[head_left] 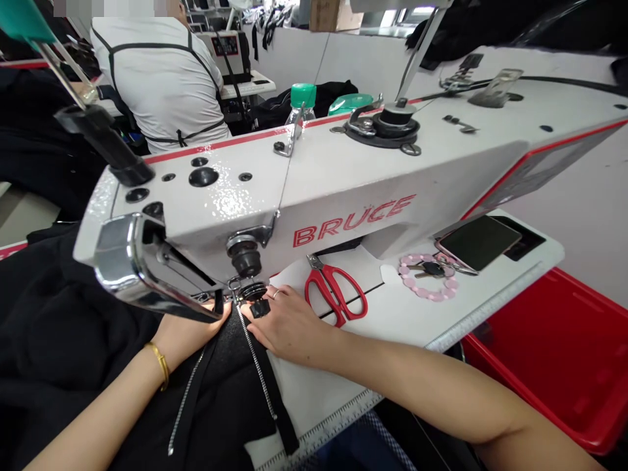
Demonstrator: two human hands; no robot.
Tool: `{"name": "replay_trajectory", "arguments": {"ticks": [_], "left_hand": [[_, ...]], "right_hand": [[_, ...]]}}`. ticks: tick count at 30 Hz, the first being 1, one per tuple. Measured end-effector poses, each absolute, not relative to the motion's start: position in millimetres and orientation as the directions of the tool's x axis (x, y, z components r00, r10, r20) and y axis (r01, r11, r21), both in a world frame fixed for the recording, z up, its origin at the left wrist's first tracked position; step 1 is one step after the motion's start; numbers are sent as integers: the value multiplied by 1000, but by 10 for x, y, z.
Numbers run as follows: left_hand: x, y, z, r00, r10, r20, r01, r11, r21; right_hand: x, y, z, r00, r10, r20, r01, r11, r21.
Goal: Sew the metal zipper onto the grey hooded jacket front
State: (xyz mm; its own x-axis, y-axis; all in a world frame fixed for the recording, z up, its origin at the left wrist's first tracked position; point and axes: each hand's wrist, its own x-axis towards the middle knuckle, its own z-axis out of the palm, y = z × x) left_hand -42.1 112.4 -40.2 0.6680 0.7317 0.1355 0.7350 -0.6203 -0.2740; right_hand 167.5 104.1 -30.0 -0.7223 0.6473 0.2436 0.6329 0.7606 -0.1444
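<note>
laid low on the work, my left hand [189,335] and right hand [293,327] flanked a zipper strip [257,361] on black cloth [228,389] at the sewing machine [333,173]; whether the hidden fingertips pinched, i couldn't make out. the cloth seemed soft and floppy, the toothed strip stiffer, best held along its edges.

two zipper tapes [258,366], one pair scissors [334,292], one red bin [544,347]

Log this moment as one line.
left hand: on black fabric | right hand: beside metal-toothed zipper tape | BRUCE sewing machine: head by both hands | red-handled scissors: on worktop, near right hand
</note>
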Motion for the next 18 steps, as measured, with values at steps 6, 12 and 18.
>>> {"name": "replay_trajectory", "arguments": {"ticks": [6, 12, 18], "left_hand": [[-336, 1197, -247, 616, 778, 124, 775, -570, -271], [-121, 698, 7, 628, 768, 126, 774, -601, -198], [140, -305, -66, 692, 692, 204, 721, -651, -236]], "right_hand": [[1711, 1082, -283, -773, 597, 214, 556, 800, -225], [1833, 1042, -224, -902, 397, 170, 337, 893, -298], [1918, 1019, -122, -941, 315, 126, 271, 921, -280]]}}
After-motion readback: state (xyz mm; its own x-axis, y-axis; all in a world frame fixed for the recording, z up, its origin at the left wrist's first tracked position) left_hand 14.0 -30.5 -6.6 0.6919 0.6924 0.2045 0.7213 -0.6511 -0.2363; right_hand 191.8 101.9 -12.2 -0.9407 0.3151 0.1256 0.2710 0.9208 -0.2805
